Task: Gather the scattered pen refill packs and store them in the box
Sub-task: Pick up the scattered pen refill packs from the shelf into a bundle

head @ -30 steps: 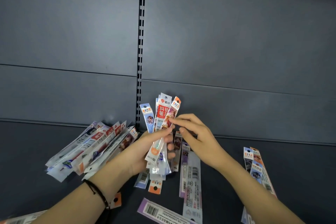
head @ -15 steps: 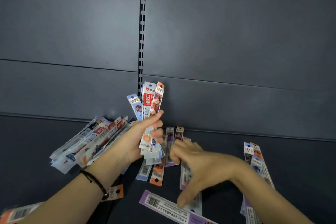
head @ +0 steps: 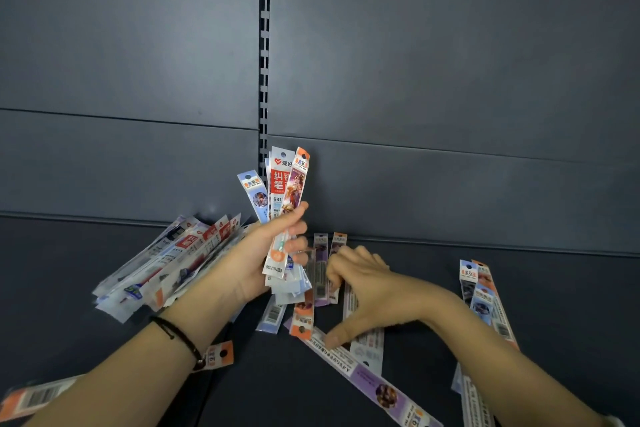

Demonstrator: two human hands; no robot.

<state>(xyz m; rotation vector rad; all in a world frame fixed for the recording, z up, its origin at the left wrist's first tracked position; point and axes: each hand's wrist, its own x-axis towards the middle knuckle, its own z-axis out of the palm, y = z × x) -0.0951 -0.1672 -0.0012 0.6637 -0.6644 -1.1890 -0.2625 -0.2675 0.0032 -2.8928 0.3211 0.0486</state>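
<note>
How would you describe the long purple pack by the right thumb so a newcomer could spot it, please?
From the slotted upright in the back wall, drop to the shelf and the right hand. At its thumb tip lies the purple pack. Neighbouring packs point at the wall; this one runs diagonally.

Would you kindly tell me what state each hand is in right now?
Left hand: grips a bundle of refill packs.
Right hand: curled over loose packs; grip cannot be told.
</note>
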